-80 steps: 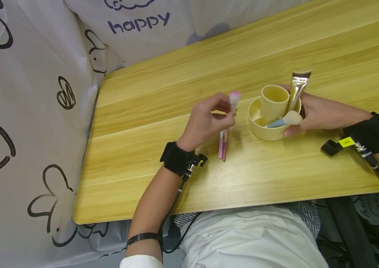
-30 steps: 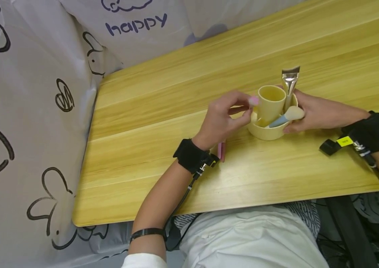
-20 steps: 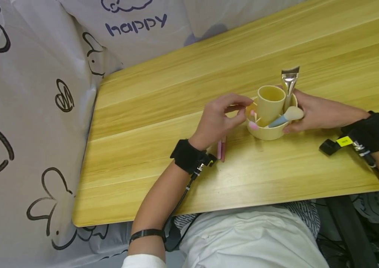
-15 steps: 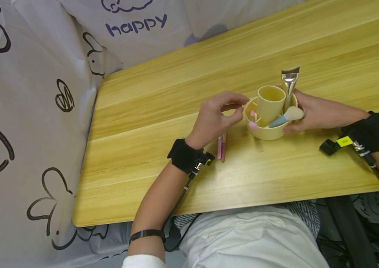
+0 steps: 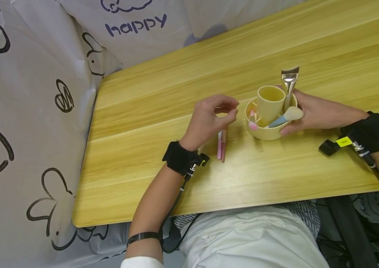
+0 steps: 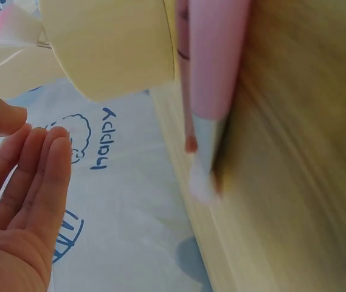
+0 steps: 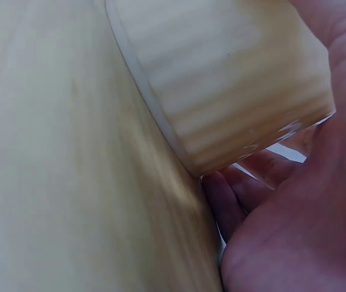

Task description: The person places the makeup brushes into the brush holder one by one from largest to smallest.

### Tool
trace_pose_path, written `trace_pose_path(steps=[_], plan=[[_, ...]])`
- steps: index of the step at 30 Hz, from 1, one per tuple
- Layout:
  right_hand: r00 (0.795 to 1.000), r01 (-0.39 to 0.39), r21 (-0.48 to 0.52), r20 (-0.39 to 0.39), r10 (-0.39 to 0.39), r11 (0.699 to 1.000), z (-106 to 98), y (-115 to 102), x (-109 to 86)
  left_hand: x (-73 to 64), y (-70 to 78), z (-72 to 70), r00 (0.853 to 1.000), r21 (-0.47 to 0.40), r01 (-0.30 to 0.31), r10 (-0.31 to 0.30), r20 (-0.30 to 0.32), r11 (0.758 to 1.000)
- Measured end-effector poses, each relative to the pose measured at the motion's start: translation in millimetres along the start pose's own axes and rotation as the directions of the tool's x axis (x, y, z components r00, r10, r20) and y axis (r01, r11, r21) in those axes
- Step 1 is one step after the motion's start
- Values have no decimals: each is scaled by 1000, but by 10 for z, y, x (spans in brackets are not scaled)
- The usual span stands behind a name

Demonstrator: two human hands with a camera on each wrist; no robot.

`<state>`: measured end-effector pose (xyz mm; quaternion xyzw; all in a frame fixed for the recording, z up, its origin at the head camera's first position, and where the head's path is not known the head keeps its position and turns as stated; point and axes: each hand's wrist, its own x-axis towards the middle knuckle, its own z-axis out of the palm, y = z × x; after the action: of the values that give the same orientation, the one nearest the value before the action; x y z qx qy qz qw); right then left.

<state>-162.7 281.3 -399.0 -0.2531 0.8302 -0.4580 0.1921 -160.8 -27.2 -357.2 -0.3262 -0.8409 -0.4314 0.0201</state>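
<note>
My right hand (image 5: 323,109) grips the side of a cream round makeup brush holder (image 5: 265,134), which has a taller cup in its middle. In the right wrist view its fingers curl round the holder's ribbed wall (image 7: 233,79). Inside the holder stand a flat-headed brush (image 5: 289,82), a blue-handled brush (image 5: 284,117) and a small pink-tipped brush (image 5: 252,124). Left of it hovers my left hand (image 5: 206,119), holding nothing, its fingers loosely bent. Two pink-handled makeup brushes (image 5: 221,149) lie side by side on the table beneath that hand; the left wrist view shows a pink handle (image 6: 218,61) up close.
The wood-grain table (image 5: 149,149) carries all of this, its front edge near the person's lap. A white printed cloth (image 5: 41,130) hangs along the left side and back. Cables run from the black wrist straps (image 5: 180,158).
My left hand brought the pink-tipped brush right to the holder and let go of it inside. It has since drawn back left, empty. My right hand keeps its grip on the holder.
</note>
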Motion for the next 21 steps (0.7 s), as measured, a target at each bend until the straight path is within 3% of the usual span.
trace_pose_path(steps=[3, 8, 15, 18, 21], plan=[[1000, -19, -13, 1, 19, 1000, -6, -3, -1, -22, -10, -21, 999, 13, 38, -38, 18, 999], [999, -34, -24, 6, 35, 999, -9, 6, -7, -35, -5, -77, 987, 60, 150, -153, 57, 987], [1000, -24, -25, 3, 24, 999, -9, 18, -15, -37, 5, -107, 933, 166, 291, -318, 169, 942], [1000, -16, -28, 3, 16, 999, -11, 21, -15, -38, 8, -110, 909, 212, 318, -361, 211, 924], [1000, -6, -26, 5, 6, 1000, -13, 28, -12, -37, 3, -114, 894, 244, 319, -377, 245, 916]])
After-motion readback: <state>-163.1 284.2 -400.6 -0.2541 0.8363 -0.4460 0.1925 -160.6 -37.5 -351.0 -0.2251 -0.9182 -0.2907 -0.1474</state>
